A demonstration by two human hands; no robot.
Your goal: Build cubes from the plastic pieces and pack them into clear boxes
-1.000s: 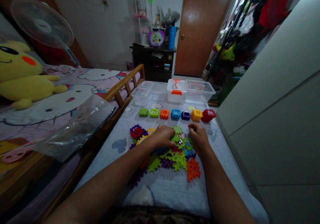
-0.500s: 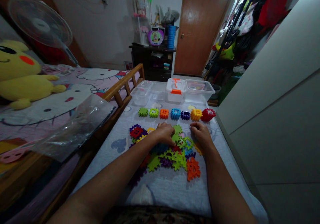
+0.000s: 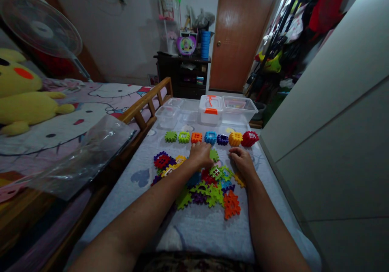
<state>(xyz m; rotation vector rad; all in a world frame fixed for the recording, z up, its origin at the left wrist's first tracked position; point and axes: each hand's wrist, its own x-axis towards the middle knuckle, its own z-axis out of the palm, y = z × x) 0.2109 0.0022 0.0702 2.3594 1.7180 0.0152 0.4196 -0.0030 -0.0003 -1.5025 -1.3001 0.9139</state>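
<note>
My left hand (image 3: 200, 154) reaches over the far side of a pile of plastic building tiles with toothed edges. Its fingers are bent around a green toothed tile (image 3: 214, 155), which shows at the right of the hand. My right hand (image 3: 242, 160) rests on the cloth right of the pile, fingers loosely bent and slightly apart, nothing visible in them. A yellow tile (image 3: 239, 180) lies by its wrist. Nearer me are lime tiles (image 3: 215, 194) and an orange tile (image 3: 231, 205); red tiles (image 3: 162, 161) lie on the left. My left forearm hides part of the pile.
Beyond my hands stands a row of assembled toothed blocks, from a green block (image 3: 170, 136) to a dark red block (image 3: 250, 138). Behind are a lidded clear box (image 3: 210, 116) and an open clear bin (image 3: 238, 110). A wooden bed rail (image 3: 148, 102) runs along the left; a white cabinet (image 3: 328, 122) stands right.
My left hand has moved forward from the pile toward the row of blocks, with a green tile at its fingers. My right hand stays in place. The view has shifted slightly.
</note>
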